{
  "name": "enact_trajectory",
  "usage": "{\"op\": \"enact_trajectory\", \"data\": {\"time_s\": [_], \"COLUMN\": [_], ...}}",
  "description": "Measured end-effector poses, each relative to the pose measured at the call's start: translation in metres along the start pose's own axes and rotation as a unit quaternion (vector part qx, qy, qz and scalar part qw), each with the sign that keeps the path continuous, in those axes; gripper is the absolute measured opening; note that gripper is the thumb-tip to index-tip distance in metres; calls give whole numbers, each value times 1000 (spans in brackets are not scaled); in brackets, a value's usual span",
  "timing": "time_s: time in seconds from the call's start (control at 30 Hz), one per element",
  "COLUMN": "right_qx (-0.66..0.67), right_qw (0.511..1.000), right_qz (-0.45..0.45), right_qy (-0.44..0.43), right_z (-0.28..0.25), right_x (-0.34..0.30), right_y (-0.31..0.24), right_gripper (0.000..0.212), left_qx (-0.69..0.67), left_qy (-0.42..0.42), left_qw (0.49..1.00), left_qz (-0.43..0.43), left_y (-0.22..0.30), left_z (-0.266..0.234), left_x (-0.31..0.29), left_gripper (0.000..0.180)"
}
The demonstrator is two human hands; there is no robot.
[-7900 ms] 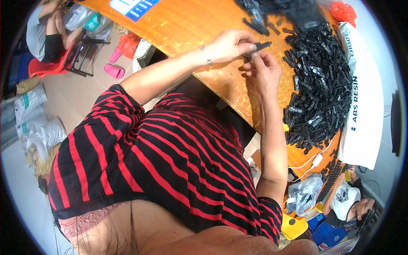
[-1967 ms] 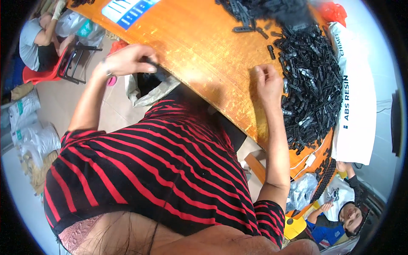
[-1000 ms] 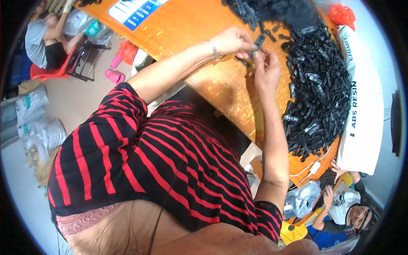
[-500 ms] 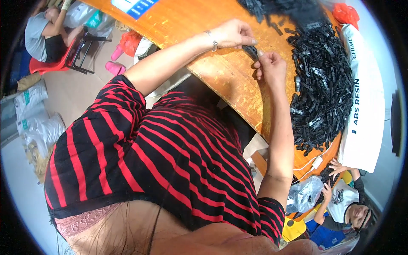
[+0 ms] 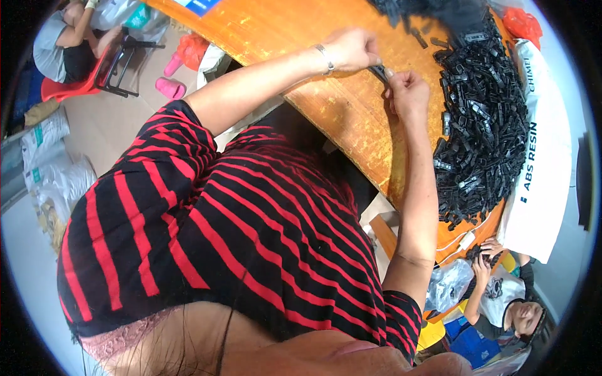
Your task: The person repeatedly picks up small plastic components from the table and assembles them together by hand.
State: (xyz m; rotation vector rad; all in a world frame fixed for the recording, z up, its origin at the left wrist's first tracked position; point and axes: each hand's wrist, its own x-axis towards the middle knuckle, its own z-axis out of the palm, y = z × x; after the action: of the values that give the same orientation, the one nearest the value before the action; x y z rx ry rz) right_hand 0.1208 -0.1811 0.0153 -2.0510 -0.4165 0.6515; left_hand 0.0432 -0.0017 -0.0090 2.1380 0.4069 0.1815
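Observation:
Over the orange table, my two hands meet at a small, narrow black plastic piece. My left hand pinches its upper left end between thumb and fingertips. At the other end, the closed fingers of my right hand grip it and cover part of it. Its exact kind is too small to tell. A large heap of black plastic clip-like parts lies just right of my right hand. More black parts, partly blurred, spread along the far side of the table.
A white printed sack borders the heap on the right, with a red plastic bag beyond. A white cable with a connector lies near the table's right end. One co-worker handles dark parts at lower right; another person sits on a red chair.
Both hands have shifted slightly to the right with the black piece between them and drawn closer together. The co-worker's hands at lower right have come together.

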Motion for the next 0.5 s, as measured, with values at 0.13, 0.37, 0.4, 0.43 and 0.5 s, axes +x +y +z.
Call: {"op": "enact_trajectory", "data": {"time_s": [0.13,0.37,0.4,0.43,0.5], "right_qx": [-104,-194,-188,-150,-172], "right_qw": [987,971,973,982,976], "right_qz": [-104,-117,-111,-89,-114], "right_qy": [59,77,79,67,75], "right_z": [-2,2,-2,-4,0], "right_x": [22,10,10,15,5], "right_y": [38,24,27,38,23], "right_gripper": [33,34,34,34,31], "left_qx": [19,69,68,65,63], "left_qy": [2,24,18,26,38], "left_qw": [1000,996,996,996,992], "left_qz": [18,44,47,60,104], "left_y": [17,14,16,17,-6], "left_z": [-3,0,2,6,8], "left_x": [-4,-11,-9,-10,-14], "left_gripper": [23,22,22,22,23]}}
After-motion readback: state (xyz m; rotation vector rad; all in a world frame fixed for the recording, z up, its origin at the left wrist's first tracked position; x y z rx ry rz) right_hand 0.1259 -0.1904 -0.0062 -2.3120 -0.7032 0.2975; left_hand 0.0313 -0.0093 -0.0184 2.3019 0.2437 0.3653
